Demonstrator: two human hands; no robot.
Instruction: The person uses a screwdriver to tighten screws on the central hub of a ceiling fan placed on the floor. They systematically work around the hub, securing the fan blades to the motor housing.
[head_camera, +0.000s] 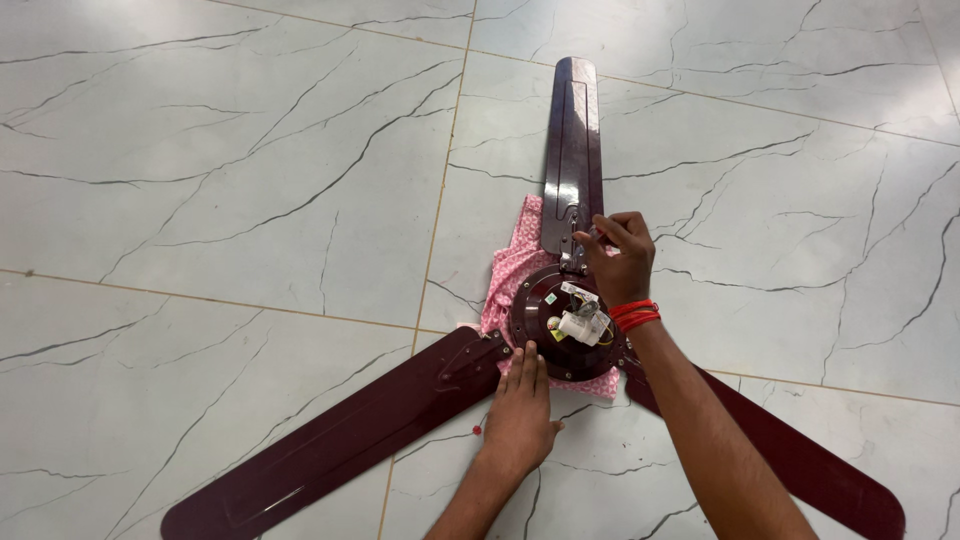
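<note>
A dark maroon ceiling fan lies upside down on the floor, its round motor hub (545, 335) resting on a pink patterned cloth (515, 265). Three blades spread out: a far blade (572, 140), a near-left blade (340, 440) and a near-right blade (810, 460). A white capacitor with wires (580, 322) sits on the hub. My left hand (520, 415) lies flat against the hub's near edge by the left blade's bracket. My right hand (620, 255) pinches something small at the metal bracket (573, 240) of the far blade; what it pinches is hidden by the fingers. A red thread band (634, 314) circles that wrist.
The floor (230, 180) is pale marble-look tile with dark veins and thin grout lines. A tiny red speck (478, 430) lies on the tile beside my left hand.
</note>
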